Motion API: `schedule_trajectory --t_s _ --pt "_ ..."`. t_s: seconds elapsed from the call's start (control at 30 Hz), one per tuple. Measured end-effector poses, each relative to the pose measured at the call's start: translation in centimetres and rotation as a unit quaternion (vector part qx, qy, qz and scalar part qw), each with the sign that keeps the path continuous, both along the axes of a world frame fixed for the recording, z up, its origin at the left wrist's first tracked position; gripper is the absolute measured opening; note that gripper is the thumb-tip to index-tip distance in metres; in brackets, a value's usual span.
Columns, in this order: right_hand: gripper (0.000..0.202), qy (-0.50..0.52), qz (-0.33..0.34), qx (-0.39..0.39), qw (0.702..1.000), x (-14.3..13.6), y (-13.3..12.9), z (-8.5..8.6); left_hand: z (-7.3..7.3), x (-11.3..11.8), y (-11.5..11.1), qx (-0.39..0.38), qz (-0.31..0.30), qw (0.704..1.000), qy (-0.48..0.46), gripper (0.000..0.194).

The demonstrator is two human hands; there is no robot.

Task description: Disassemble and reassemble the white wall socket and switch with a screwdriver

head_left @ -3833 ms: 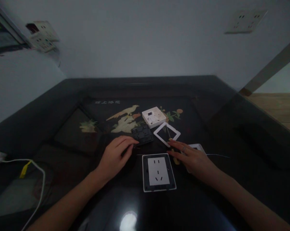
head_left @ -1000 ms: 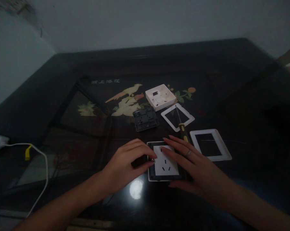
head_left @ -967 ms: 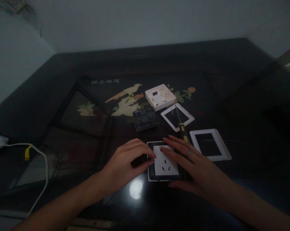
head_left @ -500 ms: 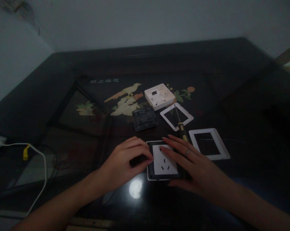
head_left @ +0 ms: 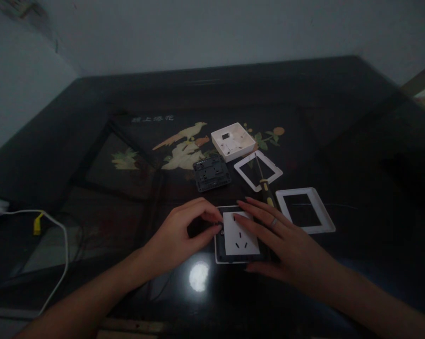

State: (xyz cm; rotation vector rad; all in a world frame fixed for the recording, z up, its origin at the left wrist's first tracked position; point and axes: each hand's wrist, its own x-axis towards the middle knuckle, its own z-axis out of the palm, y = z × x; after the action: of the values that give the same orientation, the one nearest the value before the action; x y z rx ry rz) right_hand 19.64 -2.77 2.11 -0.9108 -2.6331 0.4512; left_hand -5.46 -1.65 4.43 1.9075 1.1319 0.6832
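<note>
One socket panel (head_left: 240, 242) lies beneath the spread right hand (head_left: 284, 233); at left, the left hand (head_left: 184, 230), fingertips nearly together, grip unclear, could brush an apparent screw (head_left: 222, 232) askew.

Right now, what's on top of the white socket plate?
The right hand has fingers over the upper right of the white socket plate, hiding whatever is beneath; three lower slots show.

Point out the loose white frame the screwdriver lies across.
The white frame by the white box: the screwdriver crosses it. No tool crosses the other loose frame, beside the right hand.
</note>
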Motion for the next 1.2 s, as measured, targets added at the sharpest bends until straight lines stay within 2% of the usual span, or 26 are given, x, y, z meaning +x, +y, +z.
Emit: schedule_trajectory --t_s 0.13,0.3,0.4,0.47,0.53,0.7,0.93,1.2 --pt "0.077 -0.002 0.007 0.014 1.000 0.0 0.0 0.1 0.1 -0.1 0.0 0.003 0.012 1.000 0.021 0.022" --pt "0.078 0.003 0.008 0.031 0.999 0.0 0.0 0.0 0.0 -0.4 -0.3 -0.073 -0.055 0.992 0.084 0.066" --pt "0.079 0.005 0.008 0.034 0.999 0.0 0.0 0.0 -0.3 -0.5 -0.6 -0.082 -0.075 0.988 0.109 0.093" --pt "0.079 0.005 0.009 0.034 0.999 0.0 0.0 0.1 -0.6 -0.4 -0.8 -0.072 -0.083 0.987 0.119 0.105" --pt "0.079 0.004 0.011 0.035 0.999 -0.1 0.0 0.1 -0.9 -0.2 -1.0 -0.053 -0.084 0.987 0.124 0.107" --pt "0.077 0.004 0.010 0.040 0.999 -0.1 0.0 0.0 -1.2 0.2 -1.2 -0.008 -0.082 0.988 0.133 0.095" --pt "0.076 0.004 0.012 0.051 0.999 -0.2 0.0 0.1 -1.4 0.1 -1.2 0.024 -0.088 0.985 0.143 0.092" --pt "0.078 0.003 0.010 0.031 0.999 -0.2 0.0 0.0 -0.9 0.1 -1.2 -0.014 -0.091 0.984 0.151 0.098"
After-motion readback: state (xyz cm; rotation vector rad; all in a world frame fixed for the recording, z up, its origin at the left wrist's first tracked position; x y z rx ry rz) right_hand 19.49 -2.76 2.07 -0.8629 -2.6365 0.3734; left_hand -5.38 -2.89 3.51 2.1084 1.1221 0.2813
